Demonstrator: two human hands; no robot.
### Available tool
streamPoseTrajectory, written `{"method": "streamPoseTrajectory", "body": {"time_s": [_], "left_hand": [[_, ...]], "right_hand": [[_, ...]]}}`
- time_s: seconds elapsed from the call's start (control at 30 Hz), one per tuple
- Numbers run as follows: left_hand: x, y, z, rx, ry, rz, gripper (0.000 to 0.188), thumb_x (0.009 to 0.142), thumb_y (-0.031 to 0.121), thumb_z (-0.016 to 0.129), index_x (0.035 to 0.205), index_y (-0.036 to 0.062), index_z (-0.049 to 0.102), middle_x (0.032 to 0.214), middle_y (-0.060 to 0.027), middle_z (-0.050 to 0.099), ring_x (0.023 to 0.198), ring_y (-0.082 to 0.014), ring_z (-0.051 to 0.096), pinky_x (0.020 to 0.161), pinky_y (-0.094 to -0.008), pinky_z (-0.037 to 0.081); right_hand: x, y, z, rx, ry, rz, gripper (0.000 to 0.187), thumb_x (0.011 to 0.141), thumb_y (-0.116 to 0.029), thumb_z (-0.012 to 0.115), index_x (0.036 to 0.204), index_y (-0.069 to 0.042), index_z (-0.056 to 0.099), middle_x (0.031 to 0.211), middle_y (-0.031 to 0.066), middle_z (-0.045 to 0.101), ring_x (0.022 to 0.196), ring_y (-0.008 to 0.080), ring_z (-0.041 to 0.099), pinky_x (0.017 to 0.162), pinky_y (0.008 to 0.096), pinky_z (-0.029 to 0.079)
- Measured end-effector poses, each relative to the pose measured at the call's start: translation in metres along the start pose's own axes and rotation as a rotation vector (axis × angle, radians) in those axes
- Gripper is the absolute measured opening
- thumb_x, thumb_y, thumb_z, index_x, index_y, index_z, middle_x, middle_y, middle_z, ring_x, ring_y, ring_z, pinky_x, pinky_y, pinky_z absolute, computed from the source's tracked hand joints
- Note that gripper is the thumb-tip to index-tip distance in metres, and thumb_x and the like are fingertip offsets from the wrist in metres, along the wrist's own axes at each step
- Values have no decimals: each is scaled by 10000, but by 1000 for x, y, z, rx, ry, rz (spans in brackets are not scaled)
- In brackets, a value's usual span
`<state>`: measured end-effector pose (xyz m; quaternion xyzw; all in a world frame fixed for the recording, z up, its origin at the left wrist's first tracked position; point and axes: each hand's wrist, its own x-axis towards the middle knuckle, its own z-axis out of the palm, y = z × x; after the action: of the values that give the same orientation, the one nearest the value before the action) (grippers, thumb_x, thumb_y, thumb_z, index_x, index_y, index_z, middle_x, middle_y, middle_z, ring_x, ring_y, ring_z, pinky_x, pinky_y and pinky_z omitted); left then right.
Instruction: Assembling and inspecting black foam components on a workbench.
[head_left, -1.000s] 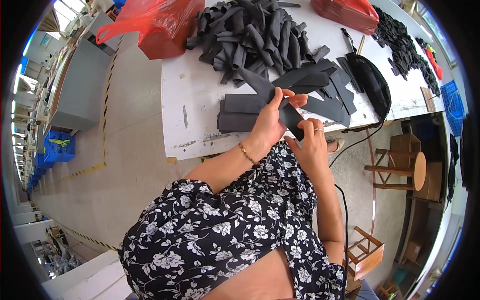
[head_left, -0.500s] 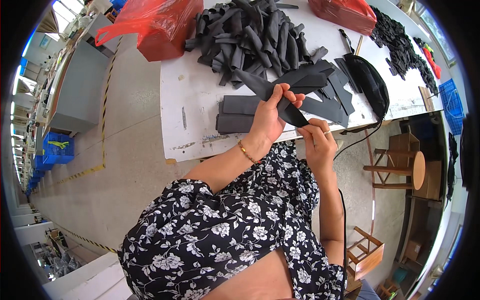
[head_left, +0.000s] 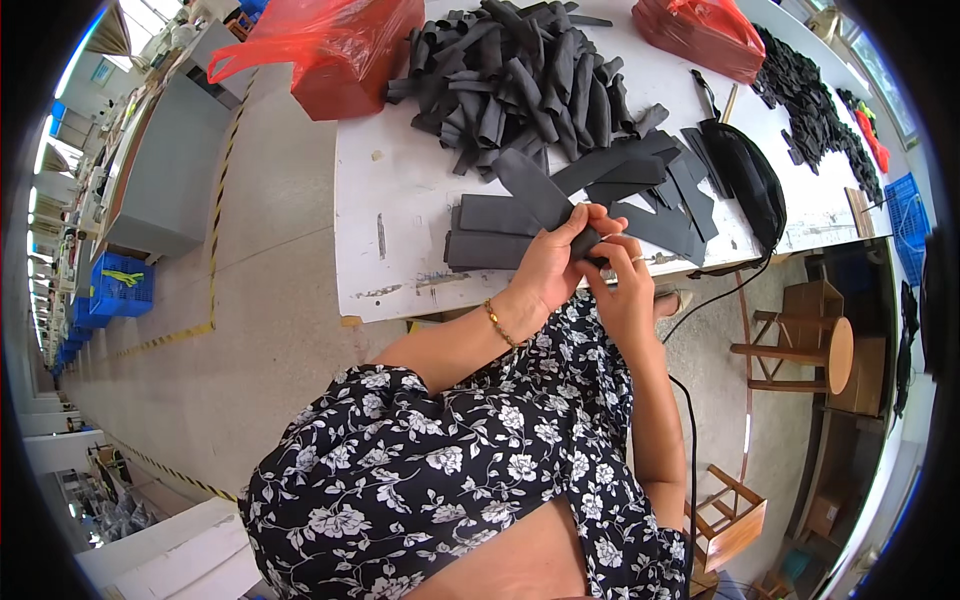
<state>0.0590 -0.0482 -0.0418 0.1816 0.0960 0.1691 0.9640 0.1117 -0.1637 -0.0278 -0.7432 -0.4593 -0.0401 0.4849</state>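
A black fabric strip [head_left: 532, 190] is held in both hands above the table's front edge. My left hand [head_left: 560, 255] is closed round its middle, with the flat end sticking out toward the far left. My right hand [head_left: 622, 272] pinches the near end, which is curled over into a roll against the left fingers. Just left of the hands lie flat stacks of black strips [head_left: 490, 252]. Beyond them is a big heap of rolled black pieces [head_left: 520, 85], and more flat strips [head_left: 650, 215] fan out to the right.
Two red plastic bags [head_left: 350, 60] [head_left: 700, 38] stand on the white table [head_left: 380, 200]. A black pouch [head_left: 742, 185] with a cord lies at its right, beyond which small black pieces [head_left: 815, 110] are spread. Wooden stools [head_left: 838, 355] stand on the floor at right.
My right hand has moved up and left against my left hand. The strip's near end, stretched out before, is now curled into a roll between the fingers.
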Motion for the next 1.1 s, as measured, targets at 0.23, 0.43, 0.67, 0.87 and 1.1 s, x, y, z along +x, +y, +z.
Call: {"method": "streamPoseTrajectory", "body": {"time_s": [0.23, 0.43, 0.67, 0.87, 1.1], "left_hand": [[15, 31, 10, 31, 49, 156, 290, 963, 255, 569, 1154, 37, 576, 977, -105, 661, 1029, -254, 624, 922, -408, 498], [17, 18, 20, 21, -32, 257, 297, 978, 253, 544, 1125, -4, 565, 788, -54, 589, 710, -160, 573, 743, -341, 514], [15, 10, 12, -40, -69, 205, 257, 981, 234, 531, 1092, 5, 566, 771, -46, 572, 725, -150, 541, 780, -331, 474], [14, 12, 15, -18, -79, 211, 263, 986, 246, 521, 1085, 6, 568, 765, -42, 567, 712, -145, 543, 787, -329, 469], [11, 10, 20, -17, -47, 237, 273, 978, 247, 544, 1068, -7, 587, 763, -50, 582, 698, -148, 568, 748, -321, 509]], "right_hand": [[-7, 5, -14, -12, -67, -34, 103, 826, 48, 653, 908, 5, 609, 949, 127, 628, 754, 267, 639, 651, 328, 503], [4, -4, -18, -10, 0, -68, 83, 829, 50, 638, 885, 5, 597, 921, 140, 617, 726, 307, 620, 619, 354, 498], [5, 1, -14, 13, 0, -57, 112, 824, 65, 632, 893, -1, 575, 933, 117, 634, 754, 257, 635, 634, 308, 495], [8, 4, -13, 49, -14, -44, 124, 820, 80, 620, 907, 3, 576, 946, 123, 633, 790, 267, 634, 669, 308, 500], [12, 3, -12, 55, -9, -74, 130, 816, 84, 617, 908, 1, 579, 951, 132, 632, 800, 270, 636, 672, 315, 503]]}}
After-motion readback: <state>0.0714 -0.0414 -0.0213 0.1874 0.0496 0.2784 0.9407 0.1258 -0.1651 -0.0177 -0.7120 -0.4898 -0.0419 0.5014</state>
